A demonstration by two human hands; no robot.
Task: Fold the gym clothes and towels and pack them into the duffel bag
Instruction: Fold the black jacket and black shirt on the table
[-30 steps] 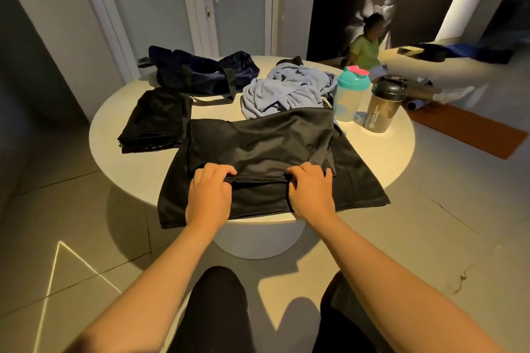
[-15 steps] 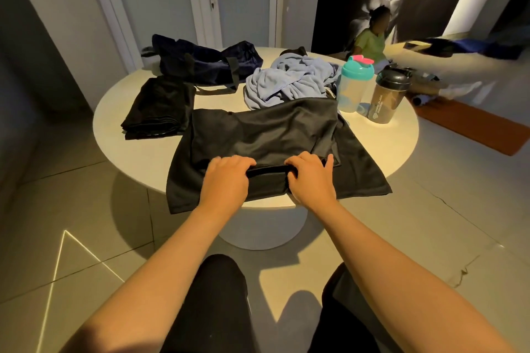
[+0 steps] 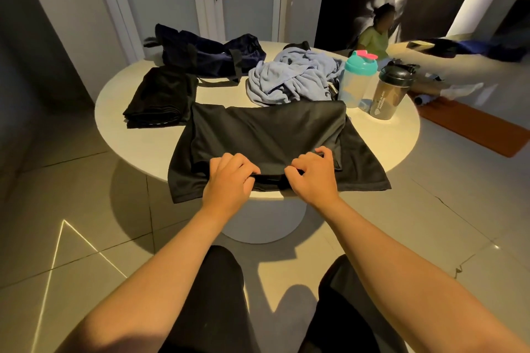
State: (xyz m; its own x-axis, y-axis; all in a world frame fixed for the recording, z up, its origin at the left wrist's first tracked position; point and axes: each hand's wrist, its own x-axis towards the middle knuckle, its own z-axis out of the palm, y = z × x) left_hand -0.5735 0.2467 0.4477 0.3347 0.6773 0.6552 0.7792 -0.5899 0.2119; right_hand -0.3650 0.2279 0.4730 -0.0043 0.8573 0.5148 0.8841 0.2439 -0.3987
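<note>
Black folded cloth [image 3: 160,97], a flat stack, lay at the left of the round cream-white table [image 3: 401,135], with neither hand on it. Behind it, at the far edge, I noted the dark navy fabric duffel bag [image 3: 206,51], slumped on the tabletop with one strap trailing forward. I could not tell whether it was open.

At centre front, a large black synthetic garment [image 3: 266,129] was spread over the near part of the table. Its lower hem hung past the rim and its upper layer was doubled back toward me. My left hand [image 3: 229,183] was on the near fold of that garment, fingers curled and pinching the doubled edge. My right hand [image 3: 312,178], just beside it, gripped the same edge, fingers likewise curled round the fabric. The hands were close but apart, with a short run of the fold showing between them.

Behind the garment sat a crumpled light blue towel [image 3: 289,77], unfolded, in a heap that reached the garment's far edge. Right of the towel stood a translucent shaker bottle with a teal lid and pink cap [image 3: 357,77], upright. Just beside it stood a smoky dark shaker bottle with a black lid [image 3: 391,93], also upright.

Beyond the table on the right, an orange-brown mat [image 3: 481,135] lay on the floor. A seated person in a green top [image 3: 372,40] was visible farther back.
</note>
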